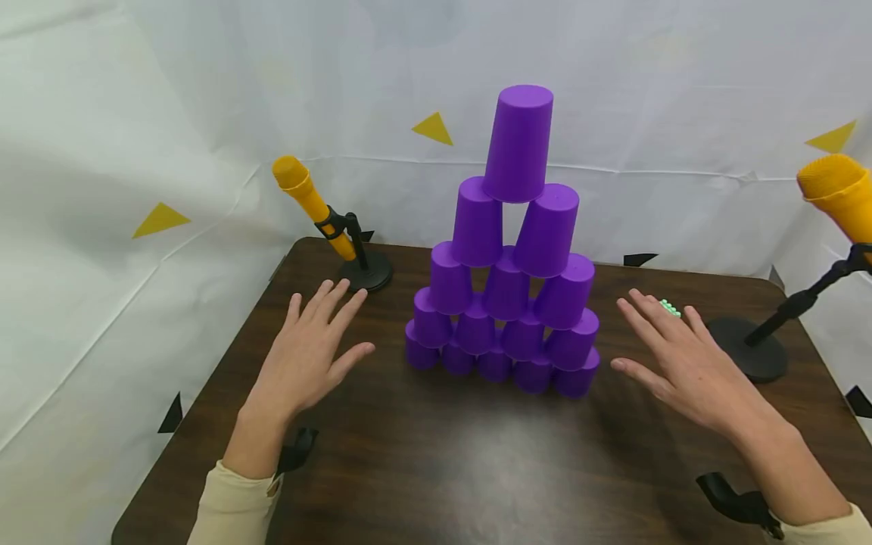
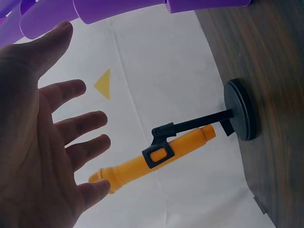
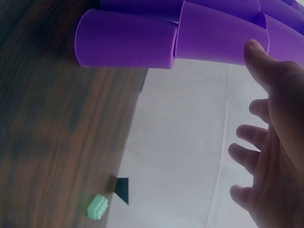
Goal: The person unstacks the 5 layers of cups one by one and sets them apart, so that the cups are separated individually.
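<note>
A pyramid of upside-down purple cups stands in several rows on the dark wooden table [image 1: 436, 454], with a single top cup [image 1: 521, 144] at its peak. To the left of the stack is my left hand [image 1: 306, 356], held above the table with fingers spread and nothing in it. On the other side, my right hand [image 1: 688, 371] hovers palm toward the cups, its fingers extended and free of any object. Both hands are apart from the stack in the head view. The right wrist view shows a bottom-row cup [image 3: 126, 39] lying in line with the thumb side of my right hand [image 3: 280, 137].
A yellow microphone [image 1: 309, 197] on a black stand [image 1: 365, 271] is at the back left. Another yellow microphone [image 1: 841, 193] with a black base [image 1: 747, 350] stands at the right. A small mint-green studded block [image 3: 98, 207] lies near the back edge. White sheeting [image 1: 204, 98] hangs behind.
</note>
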The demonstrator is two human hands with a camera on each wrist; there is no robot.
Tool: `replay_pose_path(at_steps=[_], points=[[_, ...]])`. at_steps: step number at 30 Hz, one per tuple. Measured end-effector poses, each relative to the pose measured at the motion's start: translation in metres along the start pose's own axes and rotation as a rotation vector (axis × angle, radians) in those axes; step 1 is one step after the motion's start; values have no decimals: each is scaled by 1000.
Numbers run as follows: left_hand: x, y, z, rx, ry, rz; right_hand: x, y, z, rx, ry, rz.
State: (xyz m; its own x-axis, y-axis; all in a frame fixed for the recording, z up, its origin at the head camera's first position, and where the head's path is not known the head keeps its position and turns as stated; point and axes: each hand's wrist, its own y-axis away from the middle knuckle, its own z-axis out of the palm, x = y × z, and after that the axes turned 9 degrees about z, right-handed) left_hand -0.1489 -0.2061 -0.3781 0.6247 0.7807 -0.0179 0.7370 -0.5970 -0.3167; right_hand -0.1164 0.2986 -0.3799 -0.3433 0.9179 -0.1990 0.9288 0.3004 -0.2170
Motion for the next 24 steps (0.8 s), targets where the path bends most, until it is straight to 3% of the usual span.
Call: replay_pose_path(at_steps=[4,6,11,14,17,20,24], points=[[-1,-2,-1,18,37,7,-1,0,-1,-8,-10,5],[-1,-7,-3,61,90,21,-1,1,-1,-11,-29,6],[7,-35,-23,294,309,102,-1,2,4,-78,-183,49],[18,-60,-42,461,454,176,1,2,14,-156,-290,106],[34,-88,-64,579,582,248,4,2,33,-205,-370,144],[51,-116,-85,620,664,291,6,4,55,-207,-454,168],[69,-142,-109,576,700,268,6,6,81,-186,-541,202]])
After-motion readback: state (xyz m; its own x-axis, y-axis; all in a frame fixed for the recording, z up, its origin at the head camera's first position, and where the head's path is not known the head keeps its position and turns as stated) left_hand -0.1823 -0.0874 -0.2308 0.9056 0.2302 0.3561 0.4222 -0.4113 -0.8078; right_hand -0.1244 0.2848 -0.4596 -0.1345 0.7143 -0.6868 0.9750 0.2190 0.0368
